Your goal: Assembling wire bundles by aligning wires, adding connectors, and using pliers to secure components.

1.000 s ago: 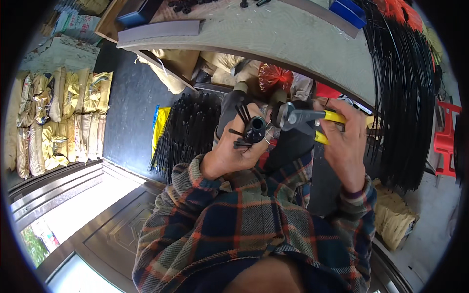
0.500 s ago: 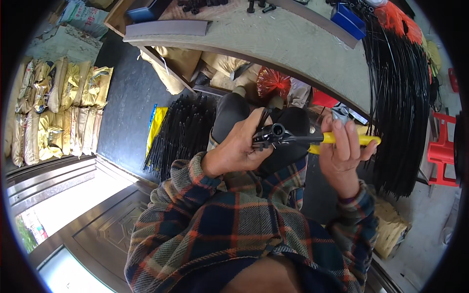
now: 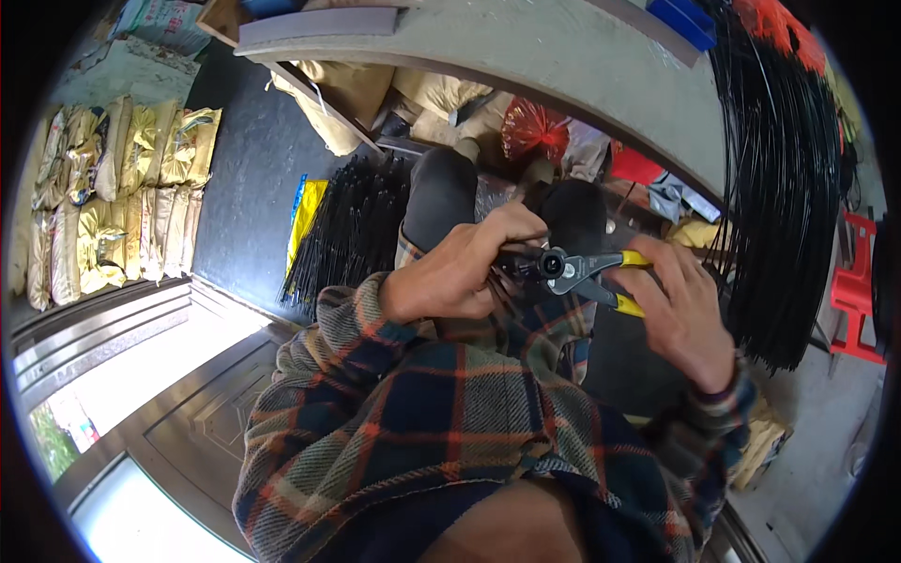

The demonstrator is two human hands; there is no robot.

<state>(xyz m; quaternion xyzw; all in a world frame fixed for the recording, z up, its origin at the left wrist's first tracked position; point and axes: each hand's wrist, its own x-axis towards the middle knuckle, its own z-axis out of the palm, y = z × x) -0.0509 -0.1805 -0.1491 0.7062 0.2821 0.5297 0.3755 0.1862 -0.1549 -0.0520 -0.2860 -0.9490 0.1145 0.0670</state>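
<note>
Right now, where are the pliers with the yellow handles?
In the head view, the pliers are right of centre, held in the right hand, their head at the round black fitting in the left hand.

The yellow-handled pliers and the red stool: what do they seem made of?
Pliers: probably steel, judging by their grey metallic sheen; bright yellow grips, perhaps plastic or rubber. Red stool: likely smooth moulded plastic, judging by its uniform colour.
</note>
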